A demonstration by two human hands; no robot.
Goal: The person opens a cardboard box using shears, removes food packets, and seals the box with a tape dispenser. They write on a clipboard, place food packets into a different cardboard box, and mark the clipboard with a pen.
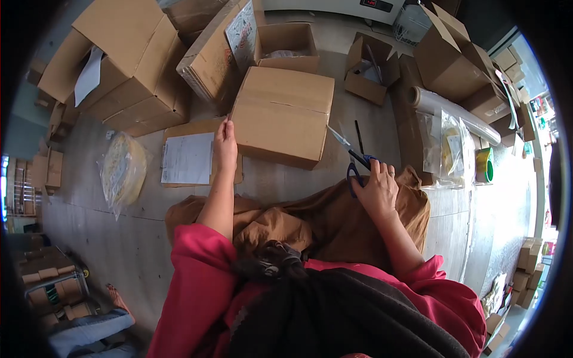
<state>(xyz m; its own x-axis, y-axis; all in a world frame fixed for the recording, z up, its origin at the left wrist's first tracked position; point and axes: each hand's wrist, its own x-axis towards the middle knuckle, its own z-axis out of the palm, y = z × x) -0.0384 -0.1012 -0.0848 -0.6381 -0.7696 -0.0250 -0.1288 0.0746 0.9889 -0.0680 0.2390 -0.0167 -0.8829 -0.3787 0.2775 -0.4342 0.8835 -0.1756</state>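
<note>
A closed cardboard box (283, 113) sits on the floor in front of my knees, a seam running across its top. My left hand (225, 140) grips its left side, fingers at the upper edge and partly hidden. In my right hand (381, 188) are scissors (341, 138) with blue handles, the fingers closed round the loops. Their blades point up and left, tips right at the box's right edge. A thin black stick (359, 136) lies just beyond the scissors. Left of my left hand, a printed sheet (186, 159) rests on flat cardboard (191, 128).
Large open cartons (128, 65) stand at the left, and smaller open boxes (371, 89) at the back. A bagged yellowish roll (123, 164) lies left. To the right are a plastic film roll (453, 113) and a green tape roll (484, 165). Another person's foot (119, 298) shows lower left.
</note>
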